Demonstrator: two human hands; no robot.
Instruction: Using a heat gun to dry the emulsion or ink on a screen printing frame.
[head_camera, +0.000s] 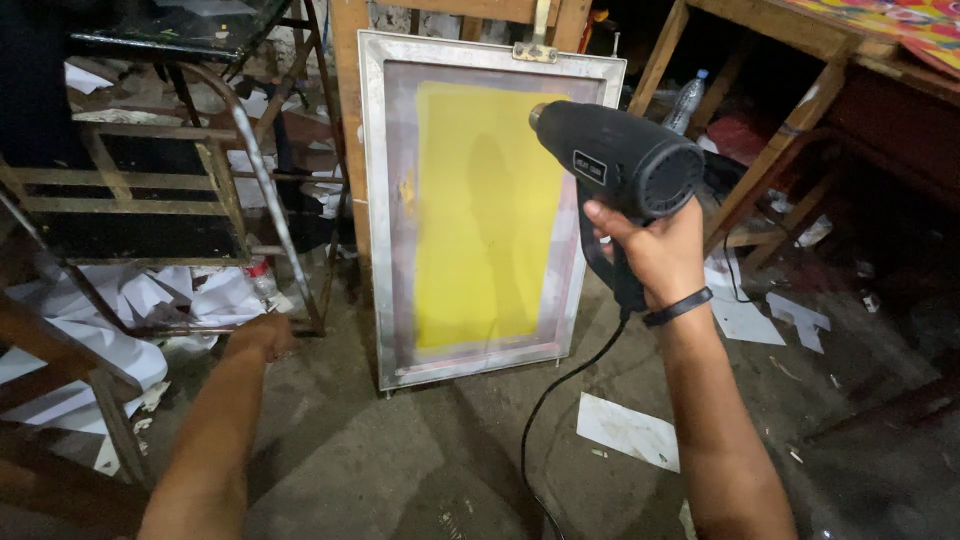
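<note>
While left hand (262, 335) seems fisted, heat gun (620, 160) gripped.

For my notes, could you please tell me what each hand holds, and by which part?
The right hand grips the black plastic heat gun by its handle; the left hand holds nothing visible.

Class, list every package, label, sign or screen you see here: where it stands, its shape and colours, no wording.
Printing screen: leaning upright on the floor, rectangular metal frame, yellow mesh.
Label: on the side of the black heat gun held in the right hand, small dark rectangle with pale edging.
Plastic bottle: behind the heat gun under the wooden table, clear.
</note>
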